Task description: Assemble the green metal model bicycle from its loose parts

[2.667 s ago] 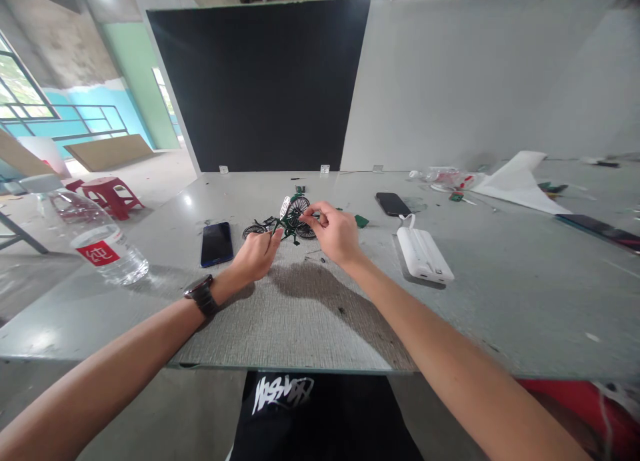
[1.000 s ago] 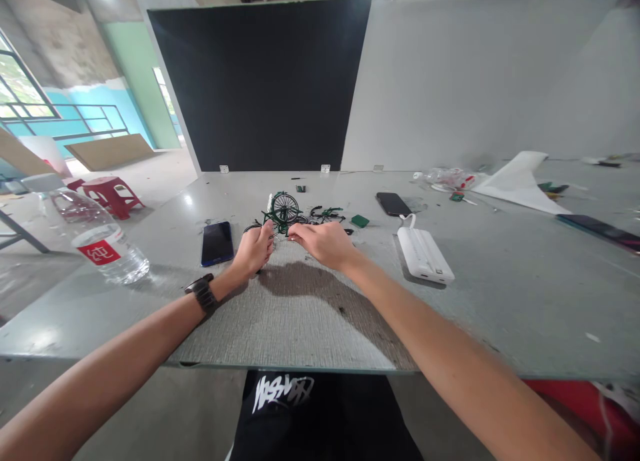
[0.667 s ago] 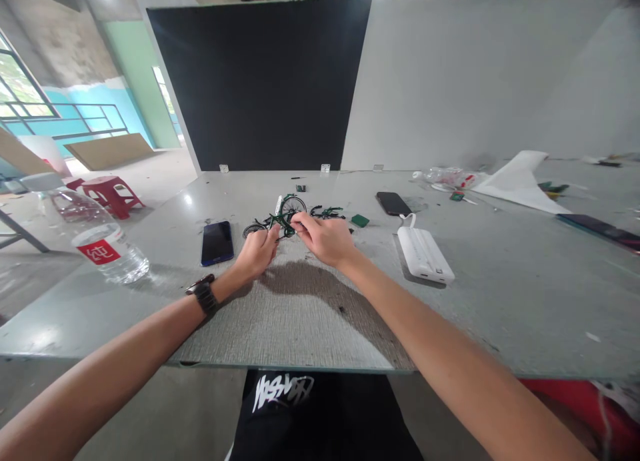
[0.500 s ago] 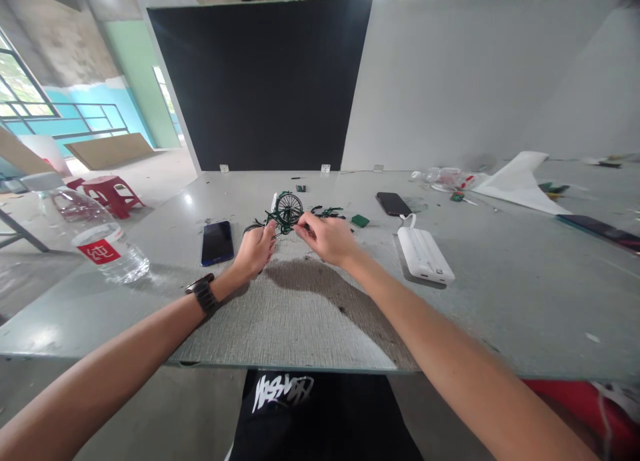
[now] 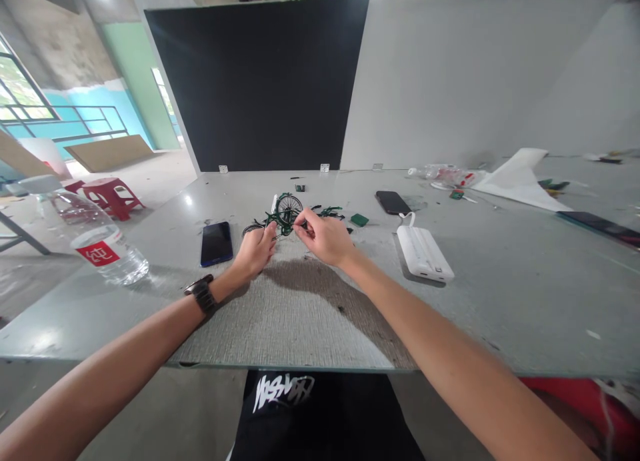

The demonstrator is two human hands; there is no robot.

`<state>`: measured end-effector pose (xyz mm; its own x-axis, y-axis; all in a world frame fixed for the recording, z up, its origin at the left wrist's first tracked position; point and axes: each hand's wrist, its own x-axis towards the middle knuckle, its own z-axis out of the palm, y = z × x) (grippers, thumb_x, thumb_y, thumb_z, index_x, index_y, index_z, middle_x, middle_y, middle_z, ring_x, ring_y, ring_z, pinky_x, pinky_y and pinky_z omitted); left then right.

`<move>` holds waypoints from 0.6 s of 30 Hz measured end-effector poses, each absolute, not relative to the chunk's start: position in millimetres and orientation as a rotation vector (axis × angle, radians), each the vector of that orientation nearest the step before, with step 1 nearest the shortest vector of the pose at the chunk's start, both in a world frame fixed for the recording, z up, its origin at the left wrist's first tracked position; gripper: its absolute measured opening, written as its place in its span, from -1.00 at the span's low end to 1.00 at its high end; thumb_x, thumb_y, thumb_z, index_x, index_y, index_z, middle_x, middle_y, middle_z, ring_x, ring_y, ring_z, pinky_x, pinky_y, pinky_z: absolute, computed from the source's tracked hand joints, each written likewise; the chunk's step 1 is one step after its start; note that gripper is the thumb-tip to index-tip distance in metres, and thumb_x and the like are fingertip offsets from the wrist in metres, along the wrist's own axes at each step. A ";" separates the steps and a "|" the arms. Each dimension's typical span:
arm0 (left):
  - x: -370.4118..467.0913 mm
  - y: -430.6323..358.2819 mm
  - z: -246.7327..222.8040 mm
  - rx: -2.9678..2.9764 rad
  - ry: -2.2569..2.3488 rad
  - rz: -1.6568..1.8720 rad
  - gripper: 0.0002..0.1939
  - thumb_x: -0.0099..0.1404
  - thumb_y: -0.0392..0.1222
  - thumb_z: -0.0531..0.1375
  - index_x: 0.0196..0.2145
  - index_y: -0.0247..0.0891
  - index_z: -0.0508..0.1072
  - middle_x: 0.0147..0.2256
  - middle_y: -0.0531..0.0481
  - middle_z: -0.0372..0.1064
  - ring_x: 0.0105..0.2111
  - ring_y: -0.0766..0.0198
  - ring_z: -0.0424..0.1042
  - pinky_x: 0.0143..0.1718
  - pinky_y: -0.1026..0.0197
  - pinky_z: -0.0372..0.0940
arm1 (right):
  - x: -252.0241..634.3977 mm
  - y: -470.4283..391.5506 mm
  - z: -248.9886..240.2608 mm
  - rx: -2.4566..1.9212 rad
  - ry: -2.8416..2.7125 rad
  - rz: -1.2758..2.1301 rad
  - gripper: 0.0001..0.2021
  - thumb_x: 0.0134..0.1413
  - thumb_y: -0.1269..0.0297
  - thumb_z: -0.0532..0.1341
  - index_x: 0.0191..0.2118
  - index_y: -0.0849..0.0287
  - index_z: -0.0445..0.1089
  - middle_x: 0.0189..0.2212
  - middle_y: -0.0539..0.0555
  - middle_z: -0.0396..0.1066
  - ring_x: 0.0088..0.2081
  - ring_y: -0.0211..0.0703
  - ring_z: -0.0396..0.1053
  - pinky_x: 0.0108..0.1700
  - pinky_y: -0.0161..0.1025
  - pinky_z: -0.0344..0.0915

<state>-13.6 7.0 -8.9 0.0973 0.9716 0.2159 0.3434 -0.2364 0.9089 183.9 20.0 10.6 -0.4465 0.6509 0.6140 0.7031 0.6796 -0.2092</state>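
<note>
A small dark green model bicycle (image 5: 289, 209) with a thin-spoked wheel is between my hands above the table. My left hand (image 5: 257, 246) is closed on its left side, thumb on top, and hides part of it. My right hand (image 5: 323, 236) is pinched at its right edge, beside the wheel; whatever lies between those fingertips is too small to make out. Just beyond my right hand lie loose dark green parts (image 5: 331, 212), and a flat green piece (image 5: 359, 219) rests to their right.
A phone (image 5: 217, 243) and a water bottle (image 5: 107, 241) are on the left. To the right are a second phone (image 5: 393, 202), a white power bank (image 5: 425, 253) and a white wing-shaped piece (image 5: 520, 184). A black panel (image 5: 260, 81) stands behind the table.
My right hand has shifted very slightly at the bicycle's right edge, fingers still pinched. My left hand keeps its hold, and the view has moved a touch.
</note>
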 end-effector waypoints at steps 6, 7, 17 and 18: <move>-17.0 13.0 -14.7 1.545 1.229 1.187 -0.46 0.41 0.26 -0.03 -0.58 -0.13 0.05 -0.73 0.21 -0.03 -0.79 0.42 0.01 -0.76 0.30 -0.06 | 179.5 16.2 5.1 -0.977 -2.330 0.099 -0.81 0.34 0.14 0.14 -0.12 0.14 0.36 -0.64 -0.12 0.24 -0.58 -0.27 0.16 -0.42 -0.27 0.01; -17.5 13.5 -15.1 1.564 1.234 1.181 -0.46 0.41 0.26 -0.04 -0.59 -0.13 0.05 -0.73 0.20 -0.03 -0.79 0.42 0.02 -0.76 0.30 -0.05 | 177.5 15.5 4.3 -0.968 -2.342 0.081 -0.82 0.35 0.16 0.12 -0.11 0.14 0.37 -0.63 -0.12 0.25 -0.57 -0.26 0.17 -0.42 -0.27 0.00; -15.1 13.7 -13.8 1.613 1.253 1.089 -0.44 0.41 0.24 -0.06 -0.63 -0.12 0.05 -0.74 0.19 -0.02 -0.80 0.41 0.02 -0.75 0.29 -0.01 | 181.0 21.7 5.6 -1.039 -2.273 -0.026 -0.72 0.40 0.02 0.09 -0.13 0.13 0.35 -0.59 -0.07 0.31 -0.55 -0.24 0.20 -0.41 -0.26 0.04; -15.2 13.0 -13.3 1.631 1.258 1.088 -0.44 0.41 0.24 -0.07 -0.64 -0.12 0.06 -0.75 0.18 -0.01 -0.80 0.41 0.03 -0.75 0.28 0.00 | 181.5 21.8 5.5 -1.044 -2.268 -0.037 -0.71 0.41 0.01 0.07 -0.14 0.12 0.35 -0.59 -0.07 0.30 -0.55 -0.24 0.20 -0.41 -0.25 0.04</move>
